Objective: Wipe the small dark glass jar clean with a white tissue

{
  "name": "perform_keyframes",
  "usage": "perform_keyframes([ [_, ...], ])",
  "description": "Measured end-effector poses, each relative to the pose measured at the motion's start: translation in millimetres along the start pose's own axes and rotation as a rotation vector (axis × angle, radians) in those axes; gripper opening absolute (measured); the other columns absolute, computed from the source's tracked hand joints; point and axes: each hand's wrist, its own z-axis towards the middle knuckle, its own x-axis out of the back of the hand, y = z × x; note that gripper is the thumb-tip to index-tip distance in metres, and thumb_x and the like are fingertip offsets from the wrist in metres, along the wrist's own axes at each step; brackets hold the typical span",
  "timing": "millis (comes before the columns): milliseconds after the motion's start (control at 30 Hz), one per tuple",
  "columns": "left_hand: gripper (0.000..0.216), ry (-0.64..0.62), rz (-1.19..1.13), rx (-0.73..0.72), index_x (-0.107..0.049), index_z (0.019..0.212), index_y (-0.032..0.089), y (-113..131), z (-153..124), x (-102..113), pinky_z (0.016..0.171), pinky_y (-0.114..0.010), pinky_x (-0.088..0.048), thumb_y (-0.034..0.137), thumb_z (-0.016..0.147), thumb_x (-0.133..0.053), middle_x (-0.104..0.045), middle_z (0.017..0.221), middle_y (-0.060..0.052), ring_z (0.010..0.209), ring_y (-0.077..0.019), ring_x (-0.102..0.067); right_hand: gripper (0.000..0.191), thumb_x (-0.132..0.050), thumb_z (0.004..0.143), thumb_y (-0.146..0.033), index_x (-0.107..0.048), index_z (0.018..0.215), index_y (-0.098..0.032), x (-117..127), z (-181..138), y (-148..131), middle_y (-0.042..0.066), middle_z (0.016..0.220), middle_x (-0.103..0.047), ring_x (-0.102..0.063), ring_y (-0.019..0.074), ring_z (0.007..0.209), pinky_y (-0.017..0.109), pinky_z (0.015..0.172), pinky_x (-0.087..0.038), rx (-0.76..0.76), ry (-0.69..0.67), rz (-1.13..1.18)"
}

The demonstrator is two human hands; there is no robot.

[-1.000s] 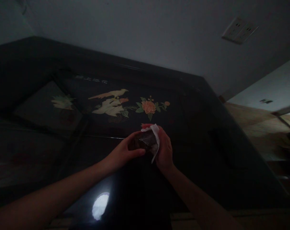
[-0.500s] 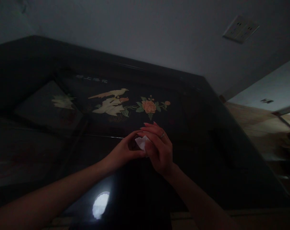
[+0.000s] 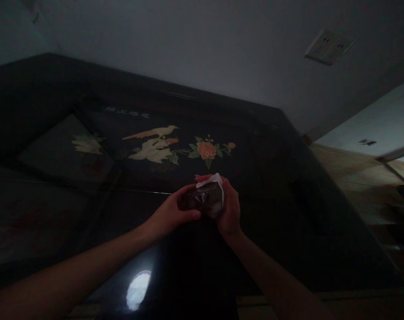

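Above the dark, glossy tabletop (image 3: 262, 231), my left hand (image 3: 170, 211) curls round one side of a small dark glass-like object (image 3: 204, 198). Its shiny surface shows a star-like pattern; dim light keeps me from telling its exact kind. On the other side, my right hand (image 3: 231, 210) presses a white tissue (image 3: 218, 180) against it, the tissue's edge following the object's rim. Several right-hand fingers are partly hidden behind the tissue and object.
Inlaid in the table is a picture of a bird (image 3: 155, 132) and an orange flower (image 3: 206, 150). A pale wall (image 3: 188, 49) with a socket plate (image 3: 330, 46) rises behind. Light reflects (image 3: 139, 290) near the front.
My right hand has turned and shifted, so the dark object's face now shows between my hands. More of the tissue is visible along its edge. My left hand stays nearly in place.
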Motion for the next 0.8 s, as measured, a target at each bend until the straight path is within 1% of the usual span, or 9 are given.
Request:
perform_keyframes([
  [100, 0.064, -0.010, -0.003, -0.011, -0.057, 0.111, 0.018, -2, 0, 1, 0.094, -0.039, -0.045, 0.021, 0.052, -0.082, -0.067, 0.113, -0.009, 0.107, -0.0270, -0.061, 0.037, -0.031, 0.096, -0.037, -0.064, 0.102, -0.020, 4, -2, -3, 0.007, 0.103, -0.069, -0.063, 0.0202, 0.099, 0.036, 0.086, -0.049, 0.204, -0.041, -0.240],
  [167, 0.060, -0.007, 0.024, -0.025, -0.057, 0.108, 0.017, -3, 1, 3, 0.090, -0.037, -0.046, 0.022, 0.053, -0.082, -0.066, 0.110, -0.008, 0.103, -0.0256, -0.062, 0.034, -0.032, 0.096, -0.030, -0.062, 0.107, -0.022, 6, -2, -5, 0.007, 0.108, -0.066, -0.060, 0.0209, 0.106, 0.040, 0.095, -0.045, 0.364, -0.100, -0.407],
  [233, 0.057, -0.006, 0.052, -0.056, -0.057, 0.104, 0.018, -5, 3, 4, 0.087, -0.035, -0.046, 0.023, 0.053, -0.082, -0.067, 0.103, -0.006, 0.098, -0.0239, -0.062, 0.033, -0.031, 0.095, -0.024, -0.060, 0.111, -0.023, 7, -2, -8, 0.008, 0.111, -0.064, -0.057, 0.0218, 0.112, 0.045, 0.101, -0.041, 0.492, -0.156, -0.537],
  [300, 0.056, -0.005, 0.076, -0.083, -0.057, 0.101, 0.018, -6, 4, 5, 0.083, -0.034, -0.047, 0.025, 0.052, -0.083, -0.066, 0.096, -0.004, 0.093, -0.0225, -0.062, 0.034, -0.033, 0.093, -0.020, -0.058, 0.117, -0.023, 6, -2, -11, 0.009, 0.114, -0.062, -0.055, 0.0227, 0.116, 0.048, 0.103, -0.040, 0.566, -0.201, -0.638],
  [400, 0.053, 0.002, 0.144, -0.101, -0.055, 0.097, 0.018, -4, 4, 4, 0.080, -0.033, -0.047, 0.028, 0.053, -0.084, -0.064, 0.093, -0.003, 0.090, -0.0220, -0.061, 0.036, -0.038, 0.090, -0.018, -0.056, 0.121, -0.023, 6, -2, -13, 0.010, 0.116, -0.060, -0.053, 0.0234, 0.119, 0.049, 0.104, -0.040, 0.629, -0.251, -0.755],
  [500, 0.053, 0.034, 0.198, -0.113, -0.053, 0.096, 0.018, -2, 2, 1, 0.079, -0.034, -0.047, 0.030, 0.054, -0.084, -0.062, 0.093, -0.003, 0.089, -0.0217, -0.060, 0.032, -0.042, 0.089, -0.018, -0.059, 0.116, -0.022, 6, -1, -14, 0.010, 0.113, -0.061, -0.054, 0.0233, 0.117, 0.048, 0.104, -0.040, 0.629, -0.279, -0.765],
  [567, 0.055, 0.050, 0.184, -0.115, -0.052, 0.096, 0.019, -2, 1, -1, 0.080, -0.034, -0.047, 0.029, 0.053, -0.084, -0.062, 0.094, -0.003, 0.090, -0.0219, -0.060, 0.028, -0.043, 0.089, -0.020, -0.061, 0.111, -0.022, 7, 0, -15, 0.009, 0.110, -0.063, -0.055, 0.0231, 0.114, 0.047, 0.101, -0.042, 0.576, -0.273, -0.707],
  [700, 0.056, 0.052, 0.137, -0.096, -0.049, 0.093, 0.020, -3, 1, -2, 0.082, -0.037, -0.047, 0.025, 0.050, -0.084, -0.062, 0.094, -0.002, 0.093, -0.0228, -0.060, 0.023, -0.044, 0.090, -0.024, -0.066, 0.098, -0.022, 5, 2, -14, 0.008, 0.103, -0.066, -0.059, 0.0219, 0.107, 0.043, 0.095, -0.046, 0.409, -0.202, -0.545],
  [800, 0.053, 0.054, 0.141, -0.098, -0.050, 0.094, 0.019, -3, 0, -1, 0.083, -0.038, -0.047, 0.023, 0.053, -0.083, -0.063, 0.096, -0.003, 0.096, -0.0241, -0.061, 0.027, -0.042, 0.092, -0.030, -0.068, 0.093, -0.021, 3, 2, -12, 0.007, 0.099, -0.068, -0.062, 0.0201, 0.097, 0.037, 0.087, -0.048, 0.232, -0.108, -0.380],
])
